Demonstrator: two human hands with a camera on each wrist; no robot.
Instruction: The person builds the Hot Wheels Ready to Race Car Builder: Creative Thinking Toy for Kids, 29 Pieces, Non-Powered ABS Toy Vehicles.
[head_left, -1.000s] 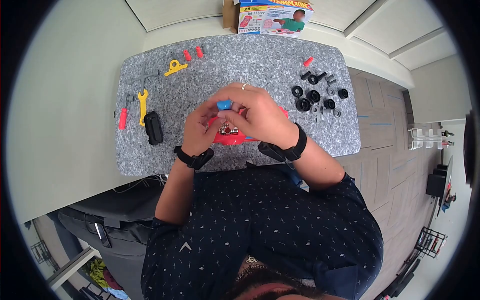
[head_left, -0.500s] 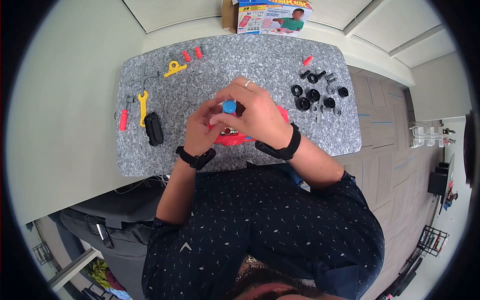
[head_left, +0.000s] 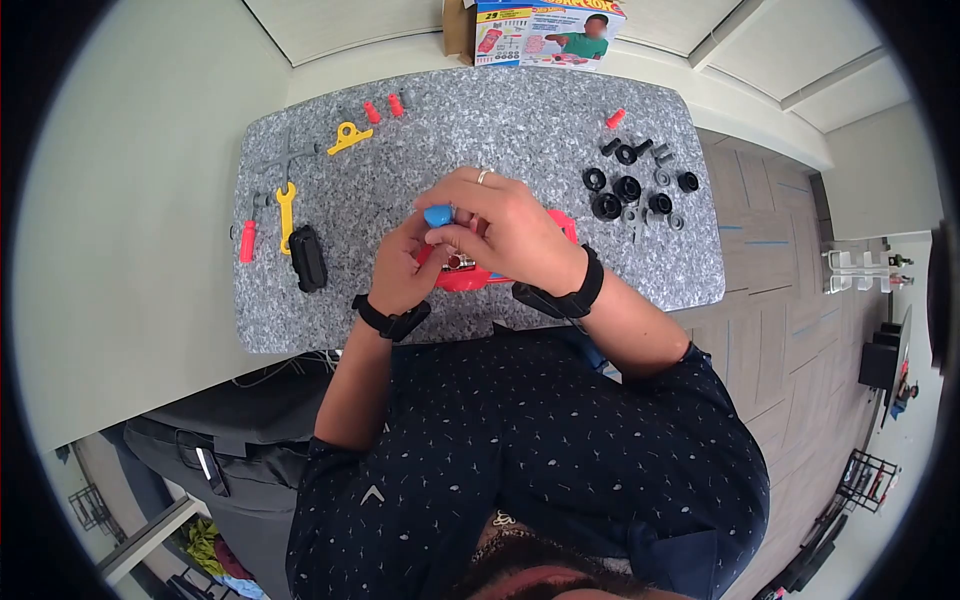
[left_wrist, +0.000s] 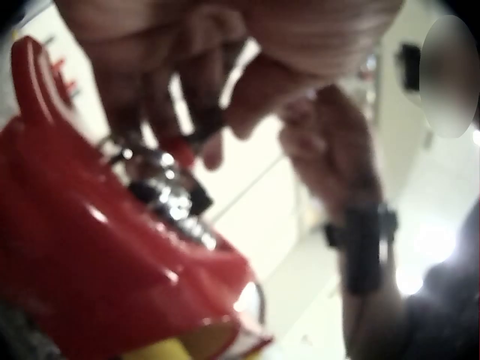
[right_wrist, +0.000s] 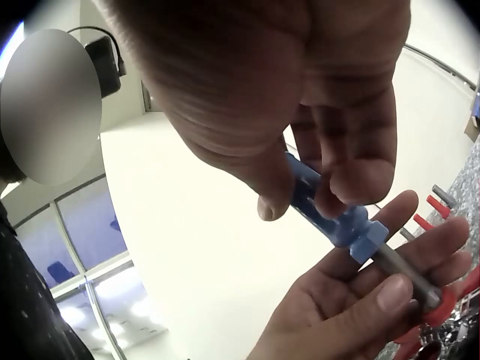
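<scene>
My right hand (head_left: pixel 515 220) grips the blue handle of a toy screwdriver (right_wrist: pixel 341 229) between thumb and fingers. Its grey shaft slants down to a red piece (right_wrist: pixel 442 306) by the chrome engine (left_wrist: pixel 172 201) of a red toy car (left_wrist: pixel 90 247). Around the shaft, close to the red piece, are the thumb and fingers of my left hand (head_left: pixel 400 272); I cannot tell whether they pinch anything. In the head view both hands overlap the car, which sits on the speckled table in front of my body.
Black wheels (head_left: pixel 627 189) and small grey parts lie at the right, below a red piece (head_left: pixel 615 118). At the left are a yellow wrench (head_left: pixel 287 220), a red-handled tool (head_left: pixel 247 242) and a black part (head_left: pixel 308 258). A toy box (head_left: pixel 550 35) stands beyond the far edge.
The blue handle has tipped about, leaning right and then back left, as the right hand's fingers shifted on it. My left hand has stayed nearly in place beside the car.
</scene>
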